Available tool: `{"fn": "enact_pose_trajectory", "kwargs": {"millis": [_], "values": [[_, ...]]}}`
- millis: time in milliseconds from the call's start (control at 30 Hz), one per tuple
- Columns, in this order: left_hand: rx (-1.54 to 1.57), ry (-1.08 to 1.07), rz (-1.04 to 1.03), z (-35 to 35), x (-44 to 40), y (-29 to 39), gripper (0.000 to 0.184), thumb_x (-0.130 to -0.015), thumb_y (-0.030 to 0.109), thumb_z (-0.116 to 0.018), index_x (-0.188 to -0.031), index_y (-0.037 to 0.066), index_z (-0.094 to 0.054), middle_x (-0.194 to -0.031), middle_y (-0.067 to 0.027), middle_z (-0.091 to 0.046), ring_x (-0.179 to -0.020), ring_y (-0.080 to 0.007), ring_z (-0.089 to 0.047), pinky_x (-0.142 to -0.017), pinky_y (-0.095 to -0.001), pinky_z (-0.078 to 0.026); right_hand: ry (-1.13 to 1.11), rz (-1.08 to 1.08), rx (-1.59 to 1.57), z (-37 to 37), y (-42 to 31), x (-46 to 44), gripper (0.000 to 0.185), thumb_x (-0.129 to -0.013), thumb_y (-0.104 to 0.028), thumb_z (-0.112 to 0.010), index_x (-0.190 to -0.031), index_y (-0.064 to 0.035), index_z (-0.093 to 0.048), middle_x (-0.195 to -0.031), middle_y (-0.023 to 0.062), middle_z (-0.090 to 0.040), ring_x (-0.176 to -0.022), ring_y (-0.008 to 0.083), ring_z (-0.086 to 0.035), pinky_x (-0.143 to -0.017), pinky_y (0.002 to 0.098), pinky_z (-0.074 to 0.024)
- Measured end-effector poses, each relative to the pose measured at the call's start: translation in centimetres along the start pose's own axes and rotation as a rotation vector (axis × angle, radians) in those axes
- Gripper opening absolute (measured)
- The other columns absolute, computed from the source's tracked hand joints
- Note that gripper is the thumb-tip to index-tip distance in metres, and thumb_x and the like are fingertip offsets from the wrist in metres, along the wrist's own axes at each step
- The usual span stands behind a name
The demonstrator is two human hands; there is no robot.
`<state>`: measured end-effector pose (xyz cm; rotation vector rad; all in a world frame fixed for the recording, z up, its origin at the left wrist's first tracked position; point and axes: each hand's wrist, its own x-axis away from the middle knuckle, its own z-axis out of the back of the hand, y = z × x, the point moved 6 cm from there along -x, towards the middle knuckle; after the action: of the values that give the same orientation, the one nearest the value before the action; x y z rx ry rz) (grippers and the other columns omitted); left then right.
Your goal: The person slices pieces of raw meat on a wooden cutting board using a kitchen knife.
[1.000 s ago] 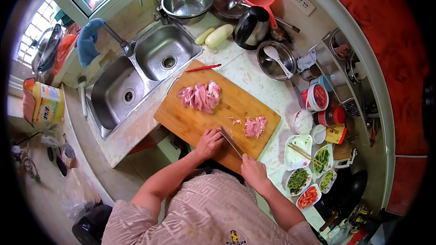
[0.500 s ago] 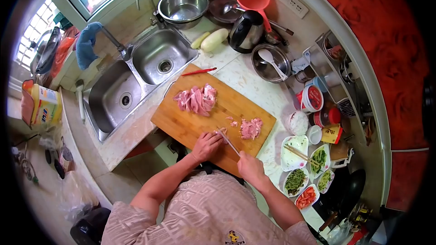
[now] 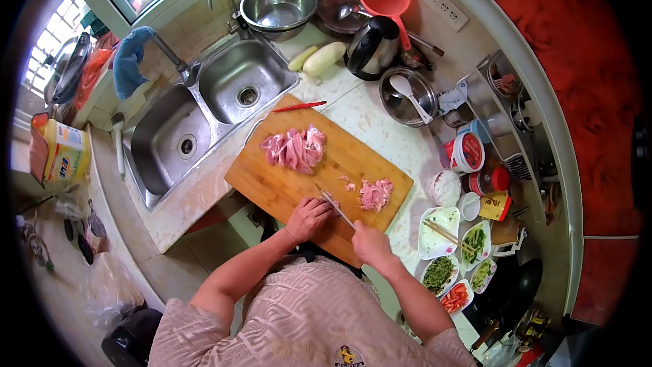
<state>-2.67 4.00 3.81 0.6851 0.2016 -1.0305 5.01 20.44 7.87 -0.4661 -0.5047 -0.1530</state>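
Observation:
A wooden cutting board (image 3: 265, 173) lies at the counter's front edge. My right hand (image 3: 371, 243) is wrapped round the handle of a knife (image 3: 341, 213), whose blade points up and left over the board. Against the blade's left side, my left hand (image 3: 310, 219) presses down with bent fingers on a small piece of pink meat, mostly hidden. Larger meat slices (image 3: 293, 149) lie on the board's upper left part, chopped meat (image 3: 376, 194) on its right part, with small bits between. A red pepper (image 3: 299, 106) rests along the board's top edge.
A double sink (image 3: 216, 105) is at the left. Behind the board are pale gourds (image 3: 324, 59), a kettle (image 3: 373, 47) and a metal bowl (image 3: 408, 96). Several dishes of cut vegetables stand to the right, one (image 3: 440, 231) with chopsticks across it, near a jar (image 3: 490, 180).
The knife blade has shifted slightly and tilted a little over the meat near my left fingers. Both hands stay in about the same place; the whole view has shifted slightly.

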Motion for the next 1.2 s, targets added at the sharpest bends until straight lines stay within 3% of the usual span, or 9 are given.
{"fn": "enact_pose_trajectory", "kwargs": {"millis": [167,333,633,833,1033,1200], "values": [[-0.011,0.018,-0.010,0.8,-0.3,0.3,0.037,-0.083,0.013,-0.066,-0.119,0.011,-0.073,-0.114,-0.0015,-0.070,-0.107,-0.0207,-0.065,-0.093,-0.0374,-0.048,0.189,-0.145,-0.064,2.7,3.2,0.3,0.026,-0.097,-0.018,-0.048,-0.109,0.0022,-0.057,-0.086,0.0272,-0.071,-0.082,0.0489,-0.069,-0.074,0.0597,-0.0536],[-0.012,-0.012,-0.029,0.2,0.6,0.7,0.043,-0.086,0.017,-0.059,-0.128,0.011,-0.069,-0.122,-0.0013,-0.068,-0.112,-0.0200,-0.062,-0.097,-0.0372,-0.045,0.109,-0.026,0.014,1.9,1.0,3.4,0.017,-0.097,-0.017,-0.051,-0.103,-0.0020,-0.055,-0.092,0.0248,-0.070,-0.078,0.0468,-0.069,-0.070,0.0579,-0.0555],[-0.072,-0.164,-0.015,-1.5,1.0,0.8,0.041,-0.082,0.017,-0.061,-0.121,0.007,-0.070,-0.128,-0.0094,-0.064,-0.122,-0.0246,-0.057,-0.099,-0.0388,-0.045,0.002,-0.043,0.035,-0.4,1.3,6.5,0.015,-0.095,-0.017,-0.053,-0.102,-0.0035,-0.052,-0.096,0.0236,-0.069,-0.079,0.0483,-0.068,-0.070,0.0594,-0.0538],[-0.031,-0.192,-0.010,-1.2,0.6,0.7,0.040,-0.084,0.017,-0.059,-0.122,0.009,-0.070,-0.128,-0.0071,-0.064,-0.122,-0.0244,-0.058,-0.102,-0.0395,-0.043,0.015,-0.007,0.009,-1.5,0.3,3.1,0.017,-0.096,-0.017,-0.052,-0.102,-0.0013,-0.052,-0.091,0.0241,-0.069,-0.080,0.0479,-0.068,-0.071,0.0590,-0.0538],[-0.010,-0.085,-0.013,-0.9,0.8,0.9,0.041,-0.085,0.017,-0.058,-0.124,0.011,-0.069,-0.129,-0.0051,-0.064,-0.123,-0.0225,-0.058,-0.104,-0.0401,-0.043,0.192,-0.080,-0.061,0.7,3.3,2.8,0.019,-0.096,-0.018,-0.053,-0.104,-0.0004,-0.054,-0.092,0.0258,-0.070,-0.080,0.0477,-0.069,-0.071,0.0581,-0.0551],[-0.014,-0.066,0.015,-1.5,1.1,0.5,0.034,-0.084,0.016,-0.061,-0.116,0.009,-0.071,-0.126,-0.0059,-0.066,-0.123,-0.0231,-0.059,-0.104,-0.0407,-0.044,0.031,-0.017,0.022,0.7,0.2,5.2,0.017,-0.095,-0.017,-0.053,-0.101,-0.0009,-0.053,-0.094,0.0253,-0.069,-0.079,0.0482,-0.068,-0.070,0.0594,-0.0538]]}}
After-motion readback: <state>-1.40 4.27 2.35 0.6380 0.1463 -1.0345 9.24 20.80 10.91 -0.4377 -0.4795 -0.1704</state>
